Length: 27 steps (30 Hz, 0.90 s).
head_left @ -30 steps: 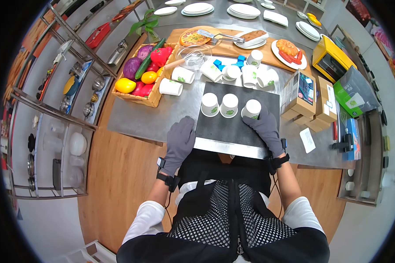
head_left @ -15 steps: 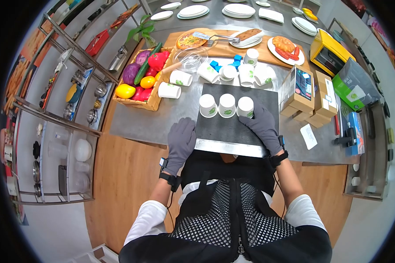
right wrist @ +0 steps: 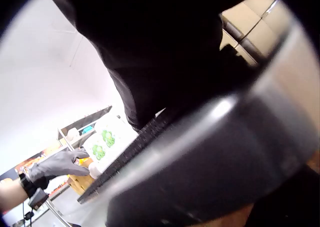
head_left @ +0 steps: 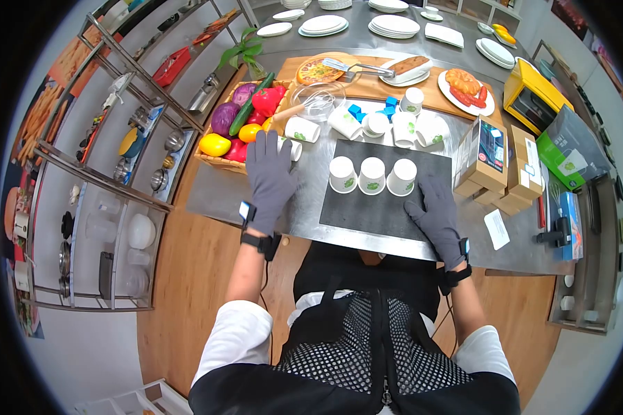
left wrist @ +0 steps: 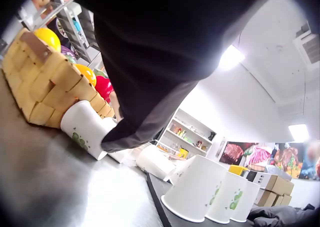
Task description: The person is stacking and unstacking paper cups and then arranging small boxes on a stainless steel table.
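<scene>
Three white paper cups (head_left: 372, 176) with green prints stand upside down in a row on the black mat (head_left: 367, 220). My gloved left hand (head_left: 270, 176) reaches over a paper cup (left wrist: 86, 128) lying on its side by the vegetable basket (head_left: 221, 163); its fingers are straight and partly cover that cup in the head view. Just behind lies another paper cup (head_left: 302, 129) on its side. My gloved right hand (head_left: 435, 211) rests with extended fingers at the mat's right edge, apart from the rightmost cup of the row.
Behind the mat, several more paper cups (head_left: 403, 128) and blue cubes (head_left: 355, 112) lie together. Cardboard boxes (head_left: 482, 160) stand to the right, near a white paper slip (head_left: 496, 229). A whisk (head_left: 318, 100), a wooden board with food (head_left: 367, 86) and a yellow oven (head_left: 533, 97) are farther back.
My right hand has let go of the rightmost cup, now lined up with the other two, and drawn back right. My left hand has moved from the table's front edge forward to the lying cup.
</scene>
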Each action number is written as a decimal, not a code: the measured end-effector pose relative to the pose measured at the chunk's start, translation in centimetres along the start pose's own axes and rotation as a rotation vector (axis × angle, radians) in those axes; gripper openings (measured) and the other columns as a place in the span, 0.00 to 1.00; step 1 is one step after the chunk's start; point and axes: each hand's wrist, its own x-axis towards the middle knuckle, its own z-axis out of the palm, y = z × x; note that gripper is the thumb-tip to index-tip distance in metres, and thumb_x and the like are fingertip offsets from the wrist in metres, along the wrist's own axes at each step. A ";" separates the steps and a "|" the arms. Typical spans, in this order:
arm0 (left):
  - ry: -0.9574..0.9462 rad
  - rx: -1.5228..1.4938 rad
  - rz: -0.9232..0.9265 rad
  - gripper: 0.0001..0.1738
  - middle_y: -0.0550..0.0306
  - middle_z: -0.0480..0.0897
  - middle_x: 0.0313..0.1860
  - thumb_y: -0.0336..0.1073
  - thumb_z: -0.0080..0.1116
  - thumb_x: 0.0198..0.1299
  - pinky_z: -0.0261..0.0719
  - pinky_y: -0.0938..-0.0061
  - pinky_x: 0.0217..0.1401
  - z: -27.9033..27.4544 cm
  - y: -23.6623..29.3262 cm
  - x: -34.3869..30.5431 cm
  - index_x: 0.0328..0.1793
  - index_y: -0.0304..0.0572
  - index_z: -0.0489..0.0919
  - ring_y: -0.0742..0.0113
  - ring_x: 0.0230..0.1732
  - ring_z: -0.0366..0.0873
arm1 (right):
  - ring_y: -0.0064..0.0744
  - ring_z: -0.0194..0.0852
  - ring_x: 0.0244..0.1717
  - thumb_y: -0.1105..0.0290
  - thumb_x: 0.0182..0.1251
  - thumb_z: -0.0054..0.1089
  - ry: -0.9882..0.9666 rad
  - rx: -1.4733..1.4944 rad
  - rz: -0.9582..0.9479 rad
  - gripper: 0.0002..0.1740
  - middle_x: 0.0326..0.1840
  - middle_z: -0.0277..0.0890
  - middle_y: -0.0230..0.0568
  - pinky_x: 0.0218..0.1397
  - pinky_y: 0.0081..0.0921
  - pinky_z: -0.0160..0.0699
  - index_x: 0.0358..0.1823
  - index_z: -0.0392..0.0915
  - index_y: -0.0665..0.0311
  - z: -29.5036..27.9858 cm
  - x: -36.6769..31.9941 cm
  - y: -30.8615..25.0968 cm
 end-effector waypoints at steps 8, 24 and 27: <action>0.027 0.061 0.184 0.17 0.30 0.81 0.84 0.29 0.66 0.68 0.57 0.32 0.97 8.7 -6.0 4.0 0.62 0.38 0.90 0.25 0.93 0.66 | 0.66 0.78 0.79 0.52 0.67 0.82 0.058 0.013 -0.006 0.37 0.73 0.84 0.57 0.83 0.56 0.79 0.73 0.85 0.64 -0.7 0.1 -1.2; -0.438 0.132 0.218 0.48 0.47 0.89 0.70 0.47 0.83 0.54 0.59 0.34 0.95 1.7 -2.5 1.2 0.85 0.47 0.82 0.39 0.82 0.78 | 0.64 0.79 0.77 0.50 0.68 0.80 0.011 0.024 0.017 0.37 0.72 0.85 0.55 0.82 0.54 0.79 0.72 0.84 0.64 -1.2 0.3 -1.3; -0.287 0.095 0.254 0.47 0.48 0.90 0.62 0.46 0.83 0.54 0.60 0.35 0.94 1.3 -2.5 1.2 0.83 0.45 0.83 0.42 0.77 0.81 | 0.64 0.79 0.78 0.50 0.68 0.81 0.019 0.022 0.032 0.37 0.73 0.85 0.55 0.83 0.55 0.78 0.72 0.84 0.65 -0.6 0.2 -0.9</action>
